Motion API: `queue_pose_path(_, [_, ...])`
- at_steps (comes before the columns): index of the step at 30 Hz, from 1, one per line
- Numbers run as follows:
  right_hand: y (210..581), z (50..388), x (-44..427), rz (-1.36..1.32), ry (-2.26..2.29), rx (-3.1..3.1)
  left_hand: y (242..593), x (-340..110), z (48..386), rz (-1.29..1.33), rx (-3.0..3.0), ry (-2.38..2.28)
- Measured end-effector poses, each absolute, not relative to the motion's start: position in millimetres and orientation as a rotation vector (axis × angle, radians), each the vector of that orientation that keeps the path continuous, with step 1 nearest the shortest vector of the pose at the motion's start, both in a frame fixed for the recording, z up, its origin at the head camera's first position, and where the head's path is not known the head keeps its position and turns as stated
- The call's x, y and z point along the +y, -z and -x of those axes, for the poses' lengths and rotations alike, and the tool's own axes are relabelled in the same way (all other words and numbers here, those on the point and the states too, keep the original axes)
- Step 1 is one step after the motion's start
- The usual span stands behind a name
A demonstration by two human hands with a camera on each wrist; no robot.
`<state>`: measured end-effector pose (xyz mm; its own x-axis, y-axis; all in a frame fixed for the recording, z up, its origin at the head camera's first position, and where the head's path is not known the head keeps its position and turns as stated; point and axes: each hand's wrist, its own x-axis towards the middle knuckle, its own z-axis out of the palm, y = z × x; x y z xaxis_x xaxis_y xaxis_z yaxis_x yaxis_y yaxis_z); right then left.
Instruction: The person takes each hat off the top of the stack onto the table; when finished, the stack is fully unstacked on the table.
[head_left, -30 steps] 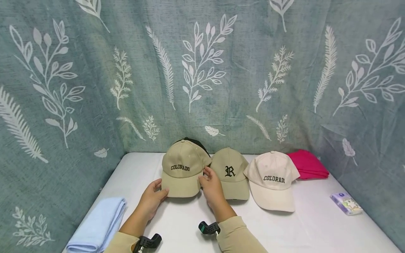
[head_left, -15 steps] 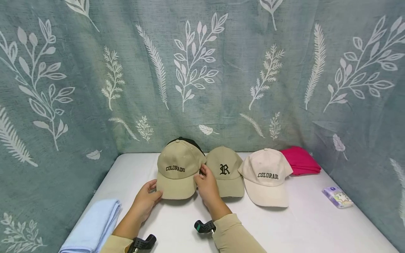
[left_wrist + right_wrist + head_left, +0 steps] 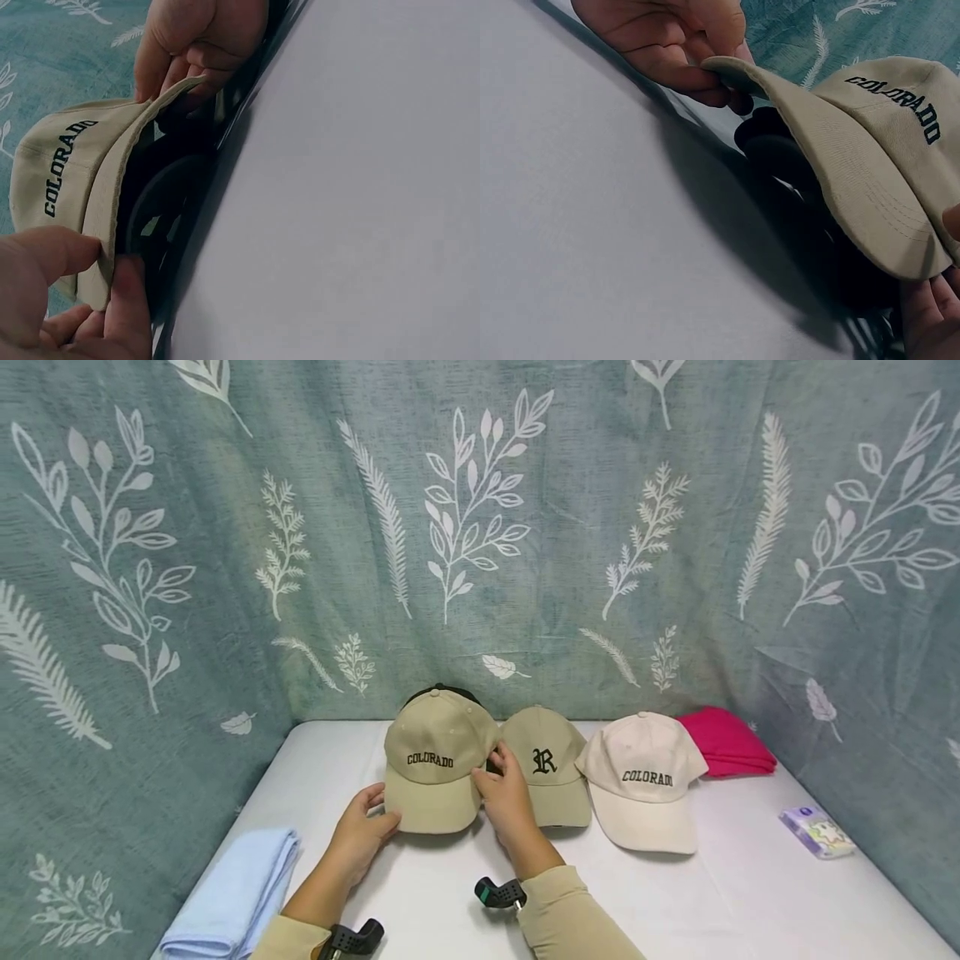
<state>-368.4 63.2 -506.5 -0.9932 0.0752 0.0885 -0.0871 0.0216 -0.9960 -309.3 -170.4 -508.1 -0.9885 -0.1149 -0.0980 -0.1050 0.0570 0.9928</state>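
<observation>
An olive-tan COLORADO cap (image 3: 431, 760) stands at the back left, its brim toward me, in front of a black cap (image 3: 461, 692) that it mostly hides. My left hand (image 3: 358, 835) pinches the left edge of the brim, thumb above and fingers below, as the left wrist view also shows at the tan brim (image 3: 112, 202). On the other side, my right hand (image 3: 510, 797) grips the cap where brim and crown meet. Dark curved shapes lie in shadow beneath the brim (image 3: 847, 172) in the right wrist view.
To the right stand an olive cap with an R (image 3: 546, 768) and a cream COLORADO cap (image 3: 645, 785). Behind lies folded red cloth (image 3: 723, 745); a purple packet (image 3: 816, 832) is near the right edge. Folded blue cloth (image 3: 232, 893) lies front left. Patterned curtains surround the table (image 3: 720, 893).
The head view has swung right and back left. Both hands still hold the tan cap, and less of the black cap shows on its right side than before.
</observation>
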Motion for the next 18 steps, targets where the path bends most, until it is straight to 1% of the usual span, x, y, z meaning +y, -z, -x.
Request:
queue_pose_path(8, [505,368,69,-0.019,-2.132,-2.139,510,-167,307,-0.248,-2.288,2.125])
queue_pose_path(18, [500,364,71,0.002,-2.11,-2.169,508,-168,295,-0.257,-2.311,2.101])
